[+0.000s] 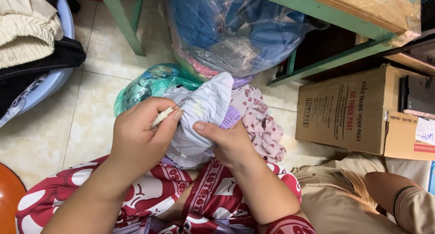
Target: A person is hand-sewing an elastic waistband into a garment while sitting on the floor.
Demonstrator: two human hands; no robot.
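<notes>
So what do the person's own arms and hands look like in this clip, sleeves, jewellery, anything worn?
Both hands, the left hand and the right hand, are bare: no gloves, rings, watch or bracelets show. The forearms are uncovered too. Only at the right arm's lower edge does a short sleeve appear, red with a white printed pattern, matching the red-and-white garment below.

Both forearms angle inward, left hand [138, 136] pinched shut in a fingertip grip, right hand [229, 143] clenched.
</notes>
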